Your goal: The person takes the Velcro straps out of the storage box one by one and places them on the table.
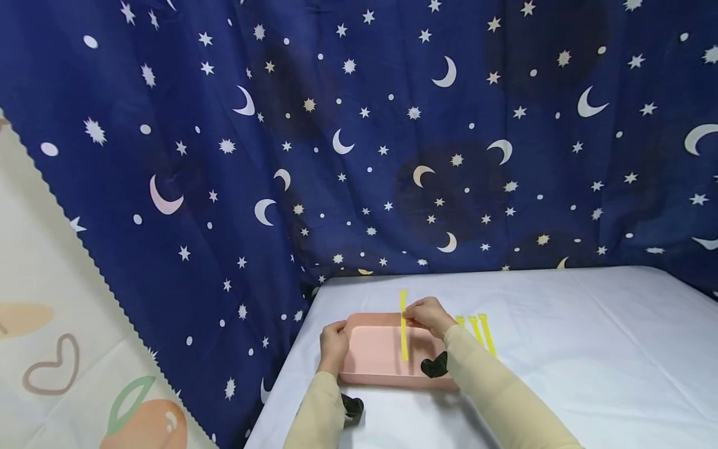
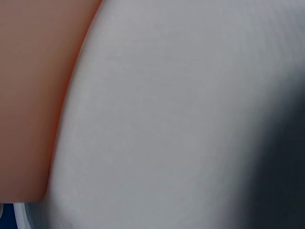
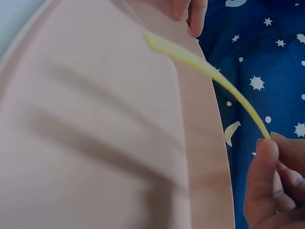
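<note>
My left hand (image 1: 334, 342) grips the left end of a pink rectangular tray (image 1: 370, 352), and its fingertips (image 3: 196, 16) show over the tray's rim in the right wrist view. Above the tray, my right hand (image 1: 429, 313) pinches a thin yellow strap (image 1: 404, 340) between thumb and fingers. This strap (image 3: 219, 78) bends in a curve over the tray and casts shadows on its floor in the right wrist view. The left wrist view has only the tray's outer side (image 2: 33, 95) and white cloth; the left hand is out of sight there.
Three more yellow straps (image 1: 487, 333) lie side by side just right of the tray, partly behind the right forearm. White cloth (image 1: 589, 349) covers the table. A dark blue star-and-moon curtain (image 1: 364, 156) hangs along the back and left, beside a pale printed cloth (image 1: 50, 249).
</note>
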`<state>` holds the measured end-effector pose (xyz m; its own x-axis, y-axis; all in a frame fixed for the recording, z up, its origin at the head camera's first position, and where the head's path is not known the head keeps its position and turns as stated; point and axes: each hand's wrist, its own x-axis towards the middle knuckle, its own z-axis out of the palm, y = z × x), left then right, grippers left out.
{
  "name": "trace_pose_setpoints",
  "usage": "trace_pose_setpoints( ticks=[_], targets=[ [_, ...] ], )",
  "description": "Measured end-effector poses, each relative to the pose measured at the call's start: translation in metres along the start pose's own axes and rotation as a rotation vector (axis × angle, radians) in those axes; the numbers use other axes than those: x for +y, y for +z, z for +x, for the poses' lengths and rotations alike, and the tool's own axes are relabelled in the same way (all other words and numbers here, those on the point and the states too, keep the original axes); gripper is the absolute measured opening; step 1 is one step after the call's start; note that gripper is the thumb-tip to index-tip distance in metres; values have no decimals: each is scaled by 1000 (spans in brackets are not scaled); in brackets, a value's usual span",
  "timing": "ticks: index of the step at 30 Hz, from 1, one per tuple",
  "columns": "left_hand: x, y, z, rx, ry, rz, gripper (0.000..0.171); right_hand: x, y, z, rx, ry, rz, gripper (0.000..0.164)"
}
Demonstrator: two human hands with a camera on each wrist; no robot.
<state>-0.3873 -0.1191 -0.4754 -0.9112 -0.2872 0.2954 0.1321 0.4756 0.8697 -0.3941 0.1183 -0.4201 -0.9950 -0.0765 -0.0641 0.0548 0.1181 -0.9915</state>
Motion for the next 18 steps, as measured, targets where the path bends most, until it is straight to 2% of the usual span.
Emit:
trace_pose_setpoints(
  ticks=[10,18],
  targets=[
    [1,-1,-1,-10,10,8,33,3,-12,-5,-2,0,1,22],
    [1,-1,-1,-22,-6,-2,34,4,-25,-9,30,38,-2,25]
  ],
)
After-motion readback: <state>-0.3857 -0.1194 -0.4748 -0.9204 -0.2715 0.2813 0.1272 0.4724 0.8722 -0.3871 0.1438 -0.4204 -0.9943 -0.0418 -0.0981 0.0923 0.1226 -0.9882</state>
